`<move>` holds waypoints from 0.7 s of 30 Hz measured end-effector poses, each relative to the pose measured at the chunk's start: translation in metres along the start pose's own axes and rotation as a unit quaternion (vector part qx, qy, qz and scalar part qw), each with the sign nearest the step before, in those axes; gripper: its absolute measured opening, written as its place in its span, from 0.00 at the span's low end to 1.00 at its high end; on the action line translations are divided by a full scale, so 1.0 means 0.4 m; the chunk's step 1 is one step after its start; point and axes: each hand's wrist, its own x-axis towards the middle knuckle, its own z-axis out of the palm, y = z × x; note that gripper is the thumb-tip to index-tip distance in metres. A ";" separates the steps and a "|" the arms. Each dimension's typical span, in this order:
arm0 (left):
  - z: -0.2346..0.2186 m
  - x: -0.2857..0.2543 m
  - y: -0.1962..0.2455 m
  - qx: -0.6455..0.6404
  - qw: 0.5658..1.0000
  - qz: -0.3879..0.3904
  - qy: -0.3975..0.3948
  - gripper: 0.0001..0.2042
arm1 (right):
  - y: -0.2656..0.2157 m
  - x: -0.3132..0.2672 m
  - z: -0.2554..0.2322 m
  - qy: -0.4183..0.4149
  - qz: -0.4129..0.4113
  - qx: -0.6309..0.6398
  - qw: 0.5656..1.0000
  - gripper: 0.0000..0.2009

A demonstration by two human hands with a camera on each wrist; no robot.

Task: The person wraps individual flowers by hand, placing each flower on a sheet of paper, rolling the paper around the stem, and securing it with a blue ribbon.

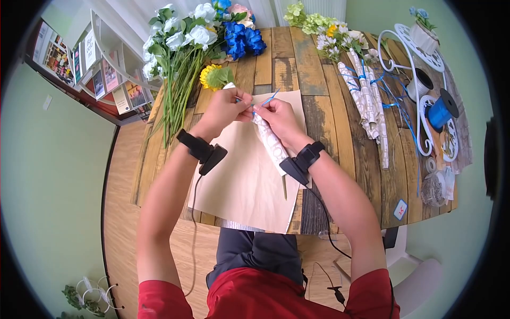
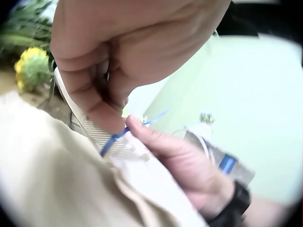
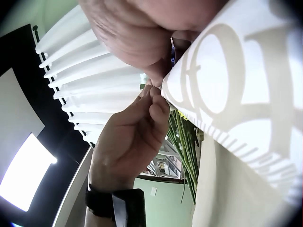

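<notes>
A printed paper-wrapped bundle [image 1: 270,139] lies slanted over brown paper [image 1: 239,175], a green stem poking from its lower end. Around its upper part runs a blue ribbon [image 2: 113,140]. The left hand [image 1: 226,110] pinches at the ribbon with thumb and fingers, its fingertips close to the other hand's. The right hand [image 1: 282,121] holds the wrap, thumb on the ribbon, whose free end sticks up beside it. In the right wrist view the printed wrap [image 3: 236,80] fills the right side, and the ribbon is mostly hidden.
White flowers [image 1: 202,34] with long stems, blue flowers [image 1: 241,40] and a sunflower [image 1: 217,76] lie at the back left. Several wrapped bundles [image 1: 366,101] are on the right, beside a blue ribbon spool [image 1: 442,110], a white spool [image 1: 421,84] and a white metal stand [image 1: 419,127].
</notes>
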 end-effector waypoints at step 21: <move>-0.006 0.002 0.013 0.029 0.981 -0.112 -0.157 0.07 | -0.040 -0.003 -0.028 -0.102 -0.041 -0.005 0.994 0.07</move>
